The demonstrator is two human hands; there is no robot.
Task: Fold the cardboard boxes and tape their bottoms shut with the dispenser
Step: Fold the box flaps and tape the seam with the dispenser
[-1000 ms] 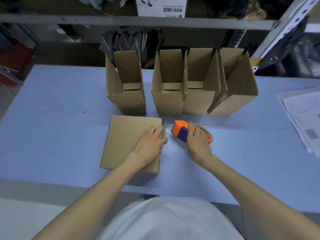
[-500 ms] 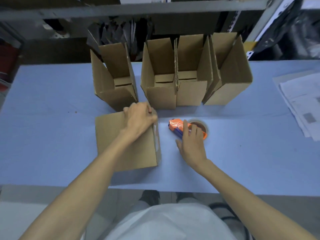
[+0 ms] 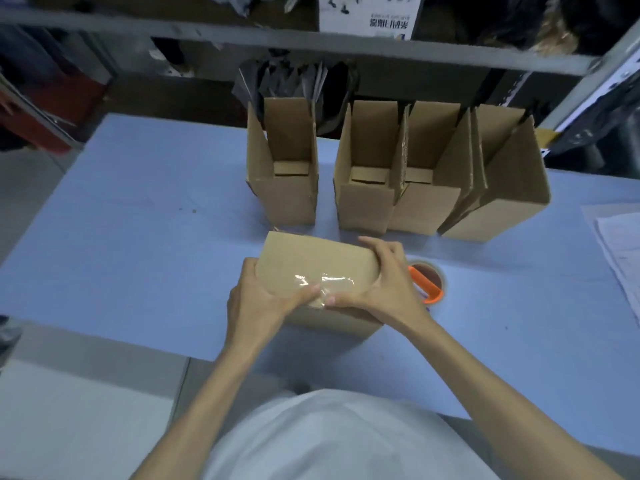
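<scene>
Leaving the dispenser (image 3: 427, 285) lying on the table (image 3: 138, 237) just beside it, the right hand (image 3: 381, 289) is now gripping the box (image 3: 311, 258) near the table's front edge together with the left hand (image 3: 256, 299), fingers (image 3: 381, 245) curled round its ends and thumbs pressing the tape (image 3: 329, 282) down, so the sealing is apparently finishing and turning it upright is probably coming next.

The table (image 3: 138, 220) is plain pale blue. The box (image 3: 311, 258) at centre is plain tan cardboard, with a clear, glossy tape strip (image 3: 329, 282) across it. At its 3 o'clock, the dispenser (image 3: 424, 284) is orange and its roll (image 3: 434, 271) is brown. The four boxes (image 3: 363, 206) at 12 o'clock are the same tan. The papers (image 3: 620, 244) are white.
</scene>
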